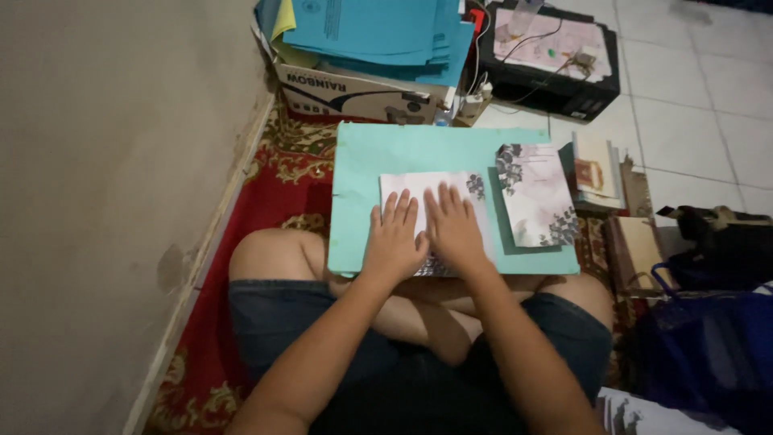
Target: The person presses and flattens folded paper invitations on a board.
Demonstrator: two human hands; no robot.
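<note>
A light teal board (362, 177) rests across my crossed legs. On it lies a white paper sheet with dark floral corners (435, 184). My left hand (394, 239) and my right hand (455, 229) lie flat on that sheet, side by side, fingers spread and pointing away from me. To the right, a stack of similar floral printed sheets (538, 193) sits on a darker teal sheet (499, 217), apart from both hands.
A cardboard box (354, 93) piled with blue folders (378, 32) stands ahead by the wall. A black printer (564, 89) sits on the white tile floor. Books (600, 169) and a dark blue bag (708, 346) lie to the right. A red patterned carpet (278, 189) is underneath.
</note>
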